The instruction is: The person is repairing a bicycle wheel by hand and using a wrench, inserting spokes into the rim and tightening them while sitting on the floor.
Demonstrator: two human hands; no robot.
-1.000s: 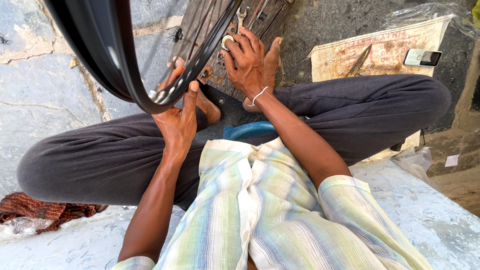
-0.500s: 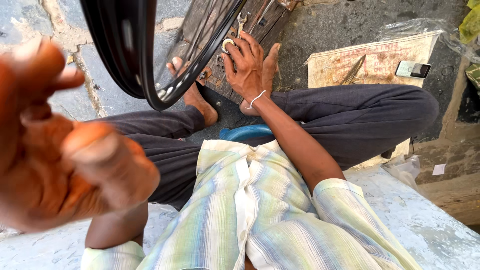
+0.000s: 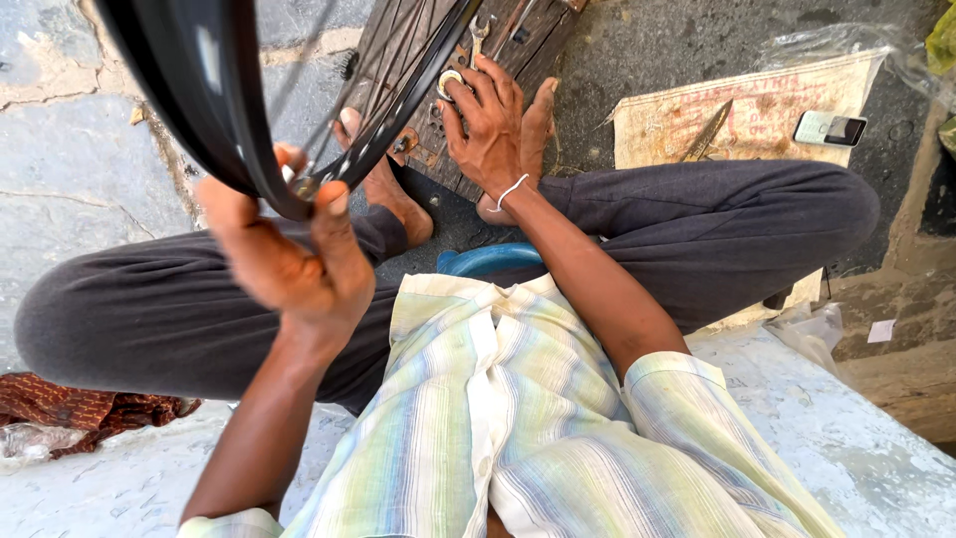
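I sit cross-legged on the ground in grey trousers and a striped shirt. A black bicycle wheel rim (image 3: 199, 90) with thin spokes stands in front of me. My left hand (image 3: 294, 264) grips the rim's lower edge, thumb over it. My right hand (image 3: 493, 125) reaches forward onto a dark wooden board (image 3: 518, 30), its fingers closed around a small round metal part (image 3: 448, 80) at the wheel's far side. A spanner (image 3: 480, 35) lies on the board just beyond my fingers.
A printed sack (image 3: 757, 110) lies at the right with a knife-like tool (image 3: 707, 130) and a phone (image 3: 829, 128) on it. A red patterned cloth (image 3: 70, 408) is at lower left. A blue object (image 3: 488, 261) peeks out by my lap. Stone paving surrounds me.
My left hand had let go of the rim and swung up close to the camera; now it is back gripping the rim's lower edge. The right hand has stayed on the board.
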